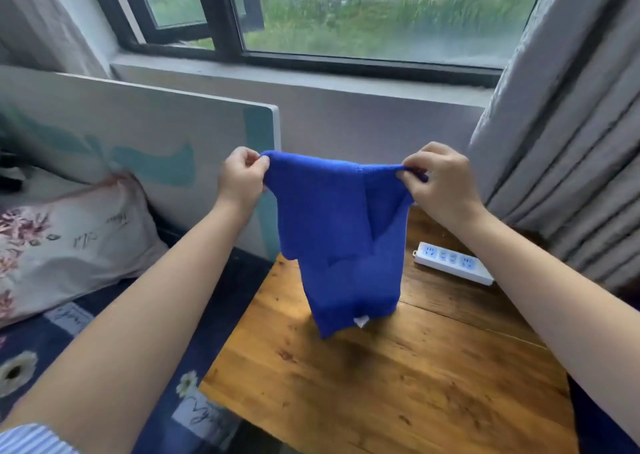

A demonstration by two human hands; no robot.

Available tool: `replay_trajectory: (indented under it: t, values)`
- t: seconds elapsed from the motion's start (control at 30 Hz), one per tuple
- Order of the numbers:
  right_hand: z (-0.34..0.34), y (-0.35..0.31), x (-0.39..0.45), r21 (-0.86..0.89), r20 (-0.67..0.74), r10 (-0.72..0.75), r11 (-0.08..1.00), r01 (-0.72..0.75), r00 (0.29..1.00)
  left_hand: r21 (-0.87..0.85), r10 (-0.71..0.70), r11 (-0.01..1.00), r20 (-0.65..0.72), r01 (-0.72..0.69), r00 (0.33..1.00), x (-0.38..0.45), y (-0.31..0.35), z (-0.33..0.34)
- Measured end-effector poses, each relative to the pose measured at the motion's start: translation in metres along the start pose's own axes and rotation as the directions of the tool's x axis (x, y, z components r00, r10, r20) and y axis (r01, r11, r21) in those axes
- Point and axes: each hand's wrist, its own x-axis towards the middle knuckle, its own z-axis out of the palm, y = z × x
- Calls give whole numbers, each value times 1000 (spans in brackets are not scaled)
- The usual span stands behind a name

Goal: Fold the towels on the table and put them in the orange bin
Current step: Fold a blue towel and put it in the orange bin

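Blue towel [341,242] held up above the wooden table [398,384], left hand [242,176] pinching its top left corner, right hand [440,179] pinching its top right corner, hands apart, white power strip [453,263] on the table just right of the towel, floral pillow [65,245] at left

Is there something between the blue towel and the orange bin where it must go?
That cannot be judged: no orange bin shows in this view. Both the left hand and the right hand pinch the blue towel by its top corners above the wooden table. Only a white power strip lies nearby.
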Motion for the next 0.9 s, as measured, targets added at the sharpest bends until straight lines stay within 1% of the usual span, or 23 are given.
replay_trajectory:
  t: [0.07, 0.1, 0.17, 0.2, 0.23, 0.27, 0.3, 0.37, 0.4, 0.43, 0.47, 0.5, 0.53, 0.57, 0.6, 0.63, 0.7, 0.73, 0.8, 0.9]
  values:
    - [29, 6, -14, -1, 68, -3, 1000, 3, 998, 143, -141, 982, 115, 124, 983, 9, -42, 2]
    - [45, 9, -25, -23, 120, -5, 1000, 7, 993, 234, -220, 956, 170, 178, 961, 11, -66, 3]
    - [85, 18, -51, -64, 226, 32, 998, -18, 974, 420, -384, 871, 264, 253, 885, 16, -114, 9]
    - [101, 22, -66, -96, 283, 49, 995, -22, 958, 514, -451, 819, 302, 255, 840, 14, -134, 12]
    - [117, 24, -82, -136, 341, 58, 991, -12, 938, 610, -505, 761, 344, 221, 792, 12, -154, 16]
    - [133, 27, -97, -176, 389, 65, 984, 5, 919, 700, -551, 698, 390, 151, 738, 12, -171, 21]
    - [152, 29, -114, -209, 439, 101, 978, -8, 893, 780, -597, 625, 441, 44, 670, 11, -189, 26]
    - [178, 27, -143, -271, 509, 193, 961, -57, 839, 852, -681, 506, 489, -133, 545, 7, -222, 34]
    - [186, 26, -155, -310, 550, 242, 948, -73, 799, 865, -719, 463, 494, -193, 490, 3, -233, 36]
    - [198, 26, -169, -374, 599, 332, 921, -112, 729, 860, -746, 431, 509, -271, 429, 0, -247, 38]
    - [207, 26, -182, -430, 656, 418, 891, -143, 628, 848, -770, 413, 520, -333, 369, -4, -257, 39]
    - [214, 27, -196, -459, 694, 485, 867, -192, 532, 833, -780, 410, 531, -370, 331, -8, -267, 40]
    - [220, 25, -208, -488, 711, 545, 837, -246, 445, 816, -782, 404, 543, -413, 307, -10, -278, 43]
    - [223, 23, -216, -512, 707, 595, 804, -304, 382, 812, -770, 401, 550, -425, 324, -12, -284, 44]
    - [225, 21, -220, -529, 693, 628, 776, -343, 354, 811, -745, 405, 560, -422, 362, -13, -286, 47]
    - [225, 21, -224, -545, 667, 661, 748, -379, 344, 806, -703, 419, 580, -418, 412, -13, -286, 50]
    - [225, 25, -223, -552, 585, 716, 696, -459, 381, 764, -569, 464, 645, -449, 509, -11, -283, 61]
    - [226, 28, -220, -557, 532, 744, 667, -495, 404, 733, -499, 486, 680, -476, 537, -10, -281, 70]
    - [229, 35, -211, -557, 433, 781, 624, -548, 450, 678, -400, 533, 729, -505, 556, -11, -276, 86]
    - [243, 47, -195, -533, 323, 809, 585, -612, 491, 639, -339, 602, 747, -479, 572, -16, -274, 112]
